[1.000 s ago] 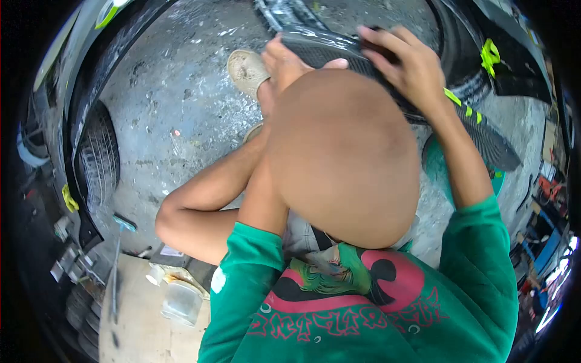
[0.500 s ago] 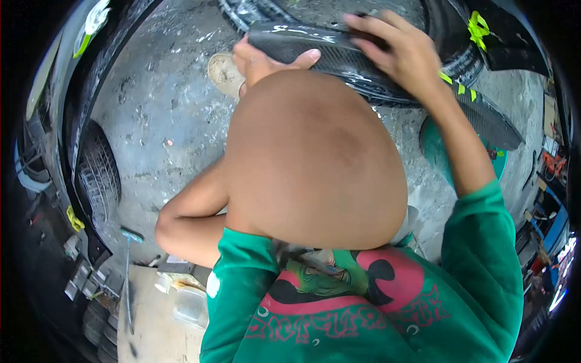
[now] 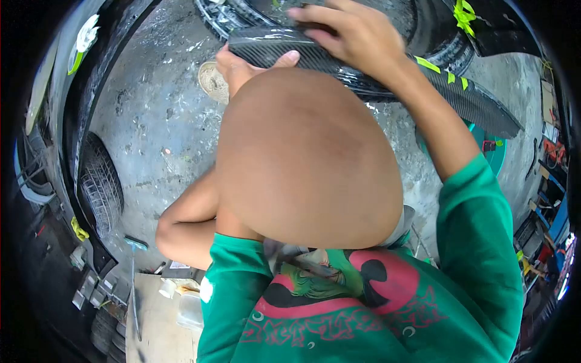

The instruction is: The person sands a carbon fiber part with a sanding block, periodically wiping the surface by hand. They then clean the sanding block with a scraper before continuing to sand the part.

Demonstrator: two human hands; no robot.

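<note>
A long black carbon-fibre panel [image 3: 266, 51] with a woven pattern runs across the top of the view. My left hand [image 3: 239, 68] grips its left end, the thumb lying on the near face. Above the panel's middle, my right hand [image 3: 360, 39] is curled with its fingers bent around something dark, mostly hidden by the fingers. Strips of yellow-green tape [image 3: 428, 64] stick to the panel's right part. Beneath it lies a black tyre [image 3: 460, 63] on the floor. My bent knee hides part of my left arm.
A tub of pale stuff [image 3: 213, 82] stands by my left hand. Under the panel's right end is a green container [image 3: 496, 154]. To the left are an upright tyre [image 3: 100, 184], a curved black car part [image 3: 91, 91] and a long-handled brush [image 3: 134, 243].
My right hand has slid left along the panel, towards my left hand. The view has shifted slightly; my left hand keeps its grip.
</note>
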